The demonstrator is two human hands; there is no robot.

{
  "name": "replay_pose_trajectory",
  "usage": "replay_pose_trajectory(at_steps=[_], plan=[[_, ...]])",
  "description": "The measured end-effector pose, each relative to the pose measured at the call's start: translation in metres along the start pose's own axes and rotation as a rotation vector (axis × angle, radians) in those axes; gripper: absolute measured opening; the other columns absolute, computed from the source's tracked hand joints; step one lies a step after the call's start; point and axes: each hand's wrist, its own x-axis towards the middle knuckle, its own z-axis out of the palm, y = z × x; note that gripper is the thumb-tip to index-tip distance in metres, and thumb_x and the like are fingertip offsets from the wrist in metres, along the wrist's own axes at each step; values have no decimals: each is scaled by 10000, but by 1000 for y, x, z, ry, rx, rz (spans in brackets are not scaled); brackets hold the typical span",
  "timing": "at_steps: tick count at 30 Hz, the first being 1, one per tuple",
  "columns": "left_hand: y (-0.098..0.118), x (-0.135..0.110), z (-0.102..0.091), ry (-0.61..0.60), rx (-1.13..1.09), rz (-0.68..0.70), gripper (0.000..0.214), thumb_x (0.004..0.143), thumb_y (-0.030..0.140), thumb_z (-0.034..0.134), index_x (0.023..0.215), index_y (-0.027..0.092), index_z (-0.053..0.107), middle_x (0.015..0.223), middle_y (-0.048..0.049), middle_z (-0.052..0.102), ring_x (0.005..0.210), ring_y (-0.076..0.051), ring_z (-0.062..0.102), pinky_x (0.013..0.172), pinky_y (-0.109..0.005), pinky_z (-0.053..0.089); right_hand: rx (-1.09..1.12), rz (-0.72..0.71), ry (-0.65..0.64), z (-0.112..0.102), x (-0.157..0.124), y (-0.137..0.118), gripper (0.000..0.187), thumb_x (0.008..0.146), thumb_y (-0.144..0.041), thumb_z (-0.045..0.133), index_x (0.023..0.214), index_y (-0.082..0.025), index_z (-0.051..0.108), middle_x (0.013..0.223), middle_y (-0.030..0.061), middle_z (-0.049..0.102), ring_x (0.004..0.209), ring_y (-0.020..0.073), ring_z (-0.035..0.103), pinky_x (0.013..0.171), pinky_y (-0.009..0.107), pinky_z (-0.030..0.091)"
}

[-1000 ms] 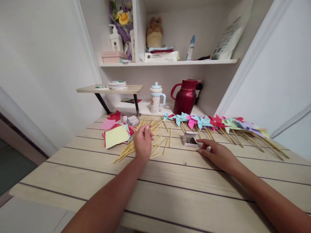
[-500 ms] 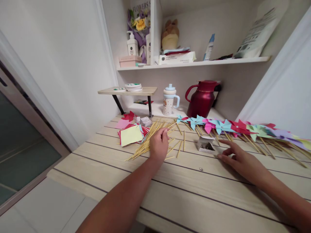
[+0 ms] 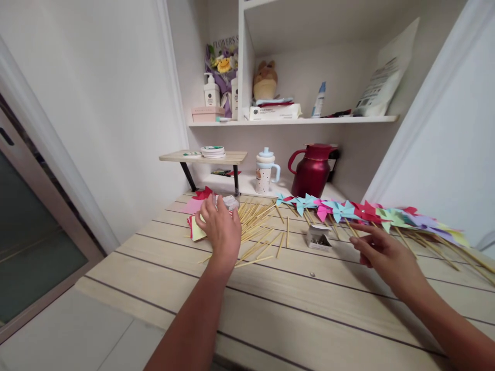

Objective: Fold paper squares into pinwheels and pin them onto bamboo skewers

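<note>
I'm looking over a pale plank table [image 3: 290, 314], dark seams running across it, and the loose metal piece [image 3: 312, 274] near its middle is the hub of my clock. White shelving [image 3: 340, 120] rises at twelve; past the table's edge, near nine, I get pale floor tiles [image 3: 96, 324]. Over at ten, there's the left hand [image 3: 222, 226], fingers spread and curved, no object visible in them, right over the paper squares [image 3: 198, 230]! A flat stack, pale yellow showing, mostly covered; whether the fingertips touch, I can't tell. Just beside it, thin straw-coloured sticks [image 3: 253, 219] fan out in a heap. At twelve, a small card box [image 3: 318, 247], flap up, dark shiny bits [image 3: 320, 240] inside. And the right hand [image 3: 381, 252], between two and three: thumb and forefinger apart, nothing seen between them, near the box. From eleven round past two, crisp folded pinwheels [image 3: 365, 211]. Behind, at twelve, a glossy, round-bellied red jug [image 3: 310, 170]; at eleven, a speckled cup [image 3: 264, 180].
</note>
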Motion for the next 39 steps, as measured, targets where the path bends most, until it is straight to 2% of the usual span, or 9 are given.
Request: replay_pose_trajectory(at_steps=[4, 6, 8, 11, 17, 21, 32, 39], plan=[[-10, 3, 11, -103, 65, -84, 601, 855, 300, 596, 1415, 149, 435, 1527, -238, 387, 1423, -416, 287, 1092, -668, 212, -11, -2, -35, 1, 0, 1, 424, 797, -531, 588, 1090, -236, 675, 612, 9, 607, 515, 202, 559, 587, 364, 461], [-20, 9, 17, -126, 72, -169, 623, 857, 293, 578, 1440, 163, 400, 1550, -234, 355, 1453, -405, 242, 1107, -657, 199, -21, 0, -53, 1, -1, 0, 419, 796, -531, 592, 1080, -237, 686, 599, 2, 602, 522, 201, 560, 593, 359, 454], [-31, 14, 22, -236, 64, -287, 658, 841, 308, 594, 1453, 191, 383, 1567, -219, 335, 1466, -398, 225, 1109, -649, 213, -25, 0, -64, 2, -1, -2, 426, 795, -531, 595, 1088, -237, 690, 601, -3, 601, 526, 196, 562, 594, 352, 450], [-44, 18, 29, -325, 58, -372, 661, 791, 341, 651, 1402, 185, 453, 1467, -249, 471, 1376, -446, 375, 1018, -664, 337, -17, -3, -63, 2, -2, -4, 438, 795, -537, 595, 1093, -232, 692, 638, 1, 615, 531, 185, 559, 606, 348, 456], [-44, 16, 34, -282, 104, -389, 613, 837, 303, 594, 1416, 179, 434, 1359, -208, 583, 1323, -380, 458, 1041, -592, 344, -1, -16, -43, 0, -1, -1, 437, 787, -561, 609, 1083, -252, 697, 680, -8, 627, 543, 171, 567, 634, 344, 463], [-39, 17, 35, -250, 124, -392, 632, 886, 338, 543, 1460, 137, 373, 1278, -220, 636, 1290, -362, 502, 1047, -565, 339, 10, -37, -29, -2, -1, 0, 435, 795, -572, 612, 1076, -252, 699, 689, -7, 627, 543, 169, 577, 636, 346, 466], [-36, 17, 38, -217, 115, -413, 660, 912, 308, 481, 1502, 91, 278, 1279, -255, 631, 1300, -361, 506, 1065, -586, 292, -24, -33, -14, -2, -3, -3, 409, 789, -561, 613, 1041, -257, 721, 698, 9, 672, 541, 185, 594, 628, 360, 465], [-36, 15, 41, -228, 93, -395, 645, 943, 372, 447, 1501, 86, 294, 1312, -262, 611, 1343, -364, 462, 1083, -610, 256, -8, 10, 3, -2, -2, -1, 397, 766, -562, 635, 997, -257, 742, 703, 7, 679, 552, 182, 597, 626, 356, 475]])
